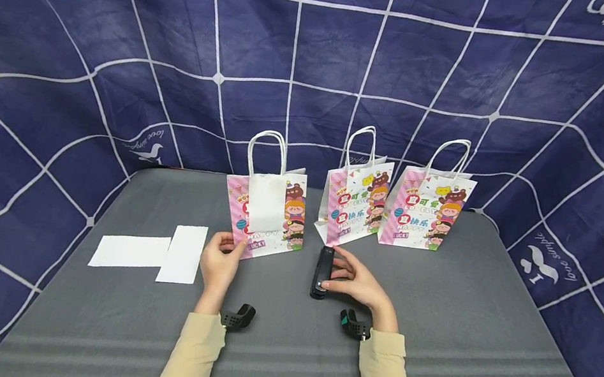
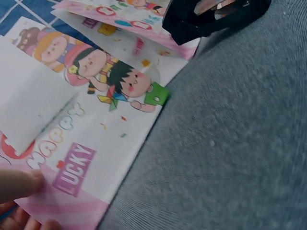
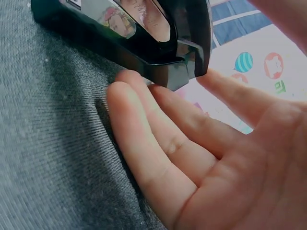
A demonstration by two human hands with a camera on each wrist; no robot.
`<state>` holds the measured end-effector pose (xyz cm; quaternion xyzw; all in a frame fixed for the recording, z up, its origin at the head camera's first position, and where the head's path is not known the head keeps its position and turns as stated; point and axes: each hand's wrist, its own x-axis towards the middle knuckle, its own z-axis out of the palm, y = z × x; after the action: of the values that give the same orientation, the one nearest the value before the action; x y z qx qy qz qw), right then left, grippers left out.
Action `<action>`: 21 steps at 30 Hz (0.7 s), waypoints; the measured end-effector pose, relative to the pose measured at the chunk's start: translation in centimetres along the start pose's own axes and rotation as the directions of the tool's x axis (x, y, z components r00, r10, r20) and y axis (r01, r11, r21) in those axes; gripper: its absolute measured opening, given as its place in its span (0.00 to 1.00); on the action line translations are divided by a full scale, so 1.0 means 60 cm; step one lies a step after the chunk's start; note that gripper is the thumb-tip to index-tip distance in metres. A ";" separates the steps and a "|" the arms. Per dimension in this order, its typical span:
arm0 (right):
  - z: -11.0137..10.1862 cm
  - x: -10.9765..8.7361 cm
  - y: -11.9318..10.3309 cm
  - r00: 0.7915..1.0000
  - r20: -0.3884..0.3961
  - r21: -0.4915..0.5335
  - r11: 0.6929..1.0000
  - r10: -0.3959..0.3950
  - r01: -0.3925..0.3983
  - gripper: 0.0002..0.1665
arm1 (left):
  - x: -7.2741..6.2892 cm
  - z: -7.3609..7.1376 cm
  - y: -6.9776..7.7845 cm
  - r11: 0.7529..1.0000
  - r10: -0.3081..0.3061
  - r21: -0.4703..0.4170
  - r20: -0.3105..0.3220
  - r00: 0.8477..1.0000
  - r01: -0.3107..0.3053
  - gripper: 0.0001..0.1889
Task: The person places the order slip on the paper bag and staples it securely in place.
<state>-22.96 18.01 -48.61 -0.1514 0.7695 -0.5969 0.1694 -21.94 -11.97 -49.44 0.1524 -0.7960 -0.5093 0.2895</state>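
Note:
The left paper gift bag [image 1: 289, 245], white and pink with cartoon figures and twisted handles, stands on the grey table with a blank white paper [image 1: 268, 203] over its front. My left hand [image 1: 220, 262] pinches its lower left corner, thumb [image 2: 21, 184] on the front face. To the right, my right hand [image 1: 360, 285] holds a black stapler [image 1: 322, 272] from its right side. In the right wrist view, fingers [image 3: 139, 129] reach to the stapler [image 3: 163, 72]; part of the grip is out of sight.
Two similar gift bags, a middle one [image 1: 354, 205] and a right one [image 1: 426, 209], stand at the back. Two blank white papers, one lengthwise [image 1: 131, 251] and one upright [image 1: 182, 255], lie on the left, edges meeting. A blue checked cloth [image 1: 334, 45] hangs behind the table [image 1: 277, 365].

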 end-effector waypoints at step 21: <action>0.012 -0.019 -0.059 0.998 0.013 -0.159 0.985 0.064 -0.061 0.47 | 0.013 0.004 -0.025 0.992 0.084 -0.078 -0.161 0.983 -0.098 0.13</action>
<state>-21.47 17.01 -45.24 -0.1454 0.8174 -0.5268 0.1825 -22.82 -12.87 -50.63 0.1428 -0.7542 -0.5156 0.3807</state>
